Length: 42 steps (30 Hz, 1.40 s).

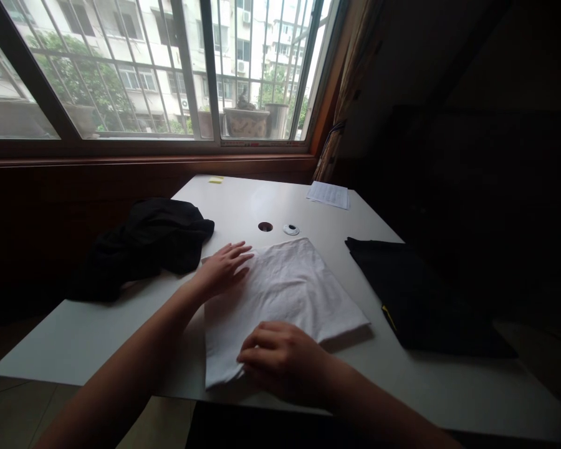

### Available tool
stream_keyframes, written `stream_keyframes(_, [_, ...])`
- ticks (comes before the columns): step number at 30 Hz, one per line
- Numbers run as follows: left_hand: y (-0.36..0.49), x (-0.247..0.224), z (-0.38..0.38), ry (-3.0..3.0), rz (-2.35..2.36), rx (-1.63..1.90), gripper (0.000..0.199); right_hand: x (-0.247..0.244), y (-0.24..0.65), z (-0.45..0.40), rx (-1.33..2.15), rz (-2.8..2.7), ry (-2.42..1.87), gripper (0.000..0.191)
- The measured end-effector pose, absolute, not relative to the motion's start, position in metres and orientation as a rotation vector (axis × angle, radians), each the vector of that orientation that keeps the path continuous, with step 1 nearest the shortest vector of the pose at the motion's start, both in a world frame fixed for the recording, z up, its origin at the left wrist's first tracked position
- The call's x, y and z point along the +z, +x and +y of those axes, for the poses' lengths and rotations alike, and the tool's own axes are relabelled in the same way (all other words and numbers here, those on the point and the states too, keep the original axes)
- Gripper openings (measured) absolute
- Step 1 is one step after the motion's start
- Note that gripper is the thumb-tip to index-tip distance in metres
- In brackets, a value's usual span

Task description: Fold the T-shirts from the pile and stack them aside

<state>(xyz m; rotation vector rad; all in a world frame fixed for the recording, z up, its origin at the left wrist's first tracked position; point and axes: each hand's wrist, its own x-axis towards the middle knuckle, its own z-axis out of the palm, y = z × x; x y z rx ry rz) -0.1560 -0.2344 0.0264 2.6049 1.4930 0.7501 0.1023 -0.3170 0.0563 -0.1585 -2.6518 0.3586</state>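
A folded white garment [280, 293] lies slightly wrinkled on the white table in front of me; its exact kind does not show. My left hand [227, 265] rests at its far left corner, fingers stretched out and a little spread. At the near edge, my right hand [285, 358] is curled, its thumb and fingers closed on the cloth by the bottom hem. Part of that edge is hidden beneath the right hand.
A crumpled black garment [154, 243] lies on the left and a folded dark garment [430, 299] on the right. Beyond are a cable hole [265, 227], its round cover [290, 229], papers [330, 194] and a yellow slip [215, 179]. A barred window [168, 75] stands behind the table [116, 337].
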Motion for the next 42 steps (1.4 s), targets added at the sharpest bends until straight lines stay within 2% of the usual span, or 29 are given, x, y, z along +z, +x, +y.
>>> stream_keyframes(3, [-0.14, 0.018, -0.238, 2.688, 1.412, 0.571, 0.051, 0.053, 0.121, -0.287, 0.228, -2.647, -0.445, 0.027])
stream_keyframes(5, [-0.134, 0.014, -0.24, 2.715, 1.417, 0.487, 0.056, 0.04, 0.133, -0.272, 0.1, -2.703, -0.605, 0.045])
stream_keyframes(7, [-0.133, 0.011, -0.241, 2.722, 1.446, 0.456, 0.058, 0.025, 0.144, -0.265, 0.021, -2.778, -0.683, 0.061])
stream_keyframes(9, [-0.133, 0.01, -0.242, 2.717, 1.478, 0.457, 0.059, 0.011, 0.152, -0.265, 0.0, -2.828, -0.696, 0.068])
stream_keyframes(22, [-0.131, 0.006, -0.241, 2.673, 1.629, 0.405, 0.066, 0.01, 0.163, -0.278, 0.067, -2.88, -0.647, 0.069])
stream_keyframes(29, [-0.131, 0.005, -0.241, 2.707, 1.643, 0.414, 0.066, 0.02, 0.169, -0.276, 0.238, -2.94, -0.626, 0.07])
stream_keyframes(35, [-0.13, 0.002, -0.241, 2.761, 1.672, 0.372, 0.067, 0.028, 0.154, -0.232, 0.314, -2.917, -0.857, 0.073])
stream_keyframes(42, [-0.129, 0.005, -0.242, 2.777, 1.726, 0.223, 0.07, 0.014, 0.141, -0.149, 0.301, -2.851, -1.068, 0.081])
